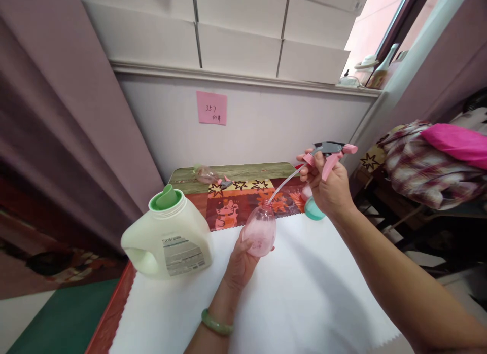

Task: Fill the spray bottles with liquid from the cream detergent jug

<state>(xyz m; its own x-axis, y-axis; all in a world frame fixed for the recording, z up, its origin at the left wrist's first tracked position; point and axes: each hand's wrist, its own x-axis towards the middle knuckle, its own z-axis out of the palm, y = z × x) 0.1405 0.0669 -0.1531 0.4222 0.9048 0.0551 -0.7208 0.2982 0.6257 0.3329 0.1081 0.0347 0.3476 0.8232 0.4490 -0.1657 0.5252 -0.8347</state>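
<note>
My left hand is wrapped round a small clear pink spray bottle, held just above the white cloth. My right hand grips the pink and grey trigger sprayer head, lifted up and to the right of the bottle. Its thin dip tube slants down with its lower end in the bottle's neck. A white detergent jug with an open green spout stands on the cloth to the left of the bottle.
A second spray bottle lies at the table's far edge. A teal cap sits behind my right wrist. A pink note hangs on the wall. Clothes are piled at the right.
</note>
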